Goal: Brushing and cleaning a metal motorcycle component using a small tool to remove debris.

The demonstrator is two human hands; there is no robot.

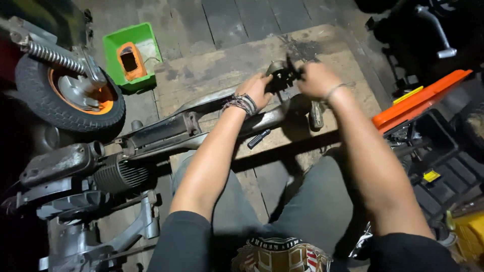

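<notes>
My left hand (255, 89) and my right hand (317, 79) both grip a small dark metal part (282, 75) held between them above a wooden board (212, 70). The left wrist wears braided bands, the right wrist a thin bracelet. Below the hands a long grey metal frame piece (166, 128) lies across the board. A short dark cylindrical tool (259, 138) rests on the board near my left forearm, and a metal-handled tool (316, 115) lies under my right wrist.
A green tray (115, 48) with an orange part stands at the back left. A wheel with an orange rim (70, 98) and a spring sits at the left, an engine block (101, 176) below it. An orange and black toolbox (421, 108) is on the right.
</notes>
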